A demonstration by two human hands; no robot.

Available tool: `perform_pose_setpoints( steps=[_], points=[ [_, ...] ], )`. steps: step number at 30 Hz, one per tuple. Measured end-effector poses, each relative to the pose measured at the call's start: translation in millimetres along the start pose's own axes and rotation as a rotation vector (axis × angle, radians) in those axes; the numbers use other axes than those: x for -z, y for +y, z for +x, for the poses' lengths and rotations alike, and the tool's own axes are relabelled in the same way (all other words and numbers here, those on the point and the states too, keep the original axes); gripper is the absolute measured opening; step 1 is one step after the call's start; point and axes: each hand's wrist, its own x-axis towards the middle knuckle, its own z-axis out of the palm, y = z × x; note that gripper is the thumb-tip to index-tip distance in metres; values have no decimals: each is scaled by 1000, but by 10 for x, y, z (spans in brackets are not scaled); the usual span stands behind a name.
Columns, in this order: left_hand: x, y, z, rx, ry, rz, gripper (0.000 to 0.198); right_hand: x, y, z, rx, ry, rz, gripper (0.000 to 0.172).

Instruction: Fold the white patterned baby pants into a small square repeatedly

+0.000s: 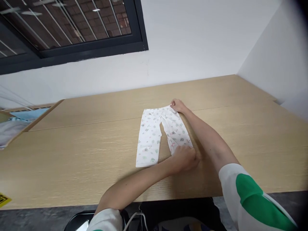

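Observation:
A small pair of white pants [149,138] with a green, pink and grey print lies spread on the wooden table, waistband away from me and legs toward me. My right hand [177,105] pinches the far right corner of the waistband. Reaching across, my left hand [185,158] is closed at the hem of the right leg, covering that leg's end. Its fingertips are partly hidden behind the back of the hand. The left leg lies flat with its hem untouched.
The light wooden tabletop [79,163] meets a white wall [187,41] below a dark-framed window [93,51]. At far left an open-topped bin [45,118] holds blue and white cloth. A yellow label [4,199] marks the front left edge. Below sits a black chair [77,219].

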Motion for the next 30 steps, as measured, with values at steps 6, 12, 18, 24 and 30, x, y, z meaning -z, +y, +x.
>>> perform_pose_setpoints(
  steps=[6,12,18,24,30],
  points=[
    [240,-33,-315,62,28,-180,37,117,-251,53,33,1,18,9],
    [414,-187,-914,236,243,-668,42,53,-760,188,58,70,38,23],
    [395,-473,-1520,429,424,-823,48,-420,-1285,200,55,83,138,31],
    [160,-871,-1919,601,590,-603,54,-910,-1567,128,42,12,147,32],
    [29,-1022,-2039,699,553,-420,49,-1116,-1658,94,-7,-31,101,34]
  ],
)
